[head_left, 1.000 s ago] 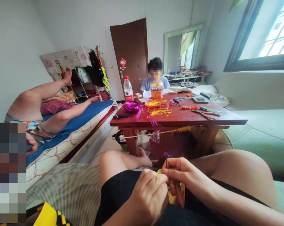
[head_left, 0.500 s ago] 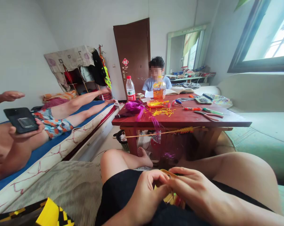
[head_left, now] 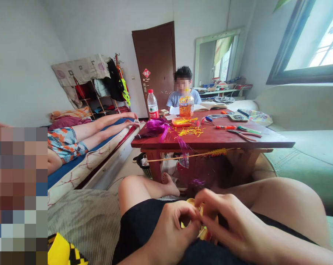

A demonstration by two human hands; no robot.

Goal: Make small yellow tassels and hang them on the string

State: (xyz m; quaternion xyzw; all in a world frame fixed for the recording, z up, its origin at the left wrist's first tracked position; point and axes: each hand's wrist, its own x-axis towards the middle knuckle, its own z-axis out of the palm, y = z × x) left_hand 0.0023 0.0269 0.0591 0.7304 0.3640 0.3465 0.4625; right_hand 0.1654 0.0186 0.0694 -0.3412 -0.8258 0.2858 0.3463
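Low over my lap, my left hand (head_left: 173, 228) is closed, thumb and forefinger pinched together. My right hand (head_left: 227, 219) meets it with bent fingers, their tips close to the left fingertips. Whatever they pinch is too small and too covered to make out. Directly beneath and behind both hands, a yellow container-like object (head_left: 191, 201) rests on my dark shorts (head_left: 144, 228). Small bright bits show in it between the hands, but most of it is hidden.
Ahead stands a red table (head_left: 210, 141) with purple strands (head_left: 158, 126), yellow pieces (head_left: 192, 131), pliers (head_left: 242, 135), pens and bottles. A stick with yellow fringe (head_left: 214, 152) juts at its front edge. A person (head_left: 183, 95) sits behind it; another's legs (head_left: 100, 125) lie on the bed.
My right hand's fingers have lifted and curled from lying flatter over the yellow object. My left hand stays nearly in place. The legs on the bed have shifted; blurring blocks cover the left edge.
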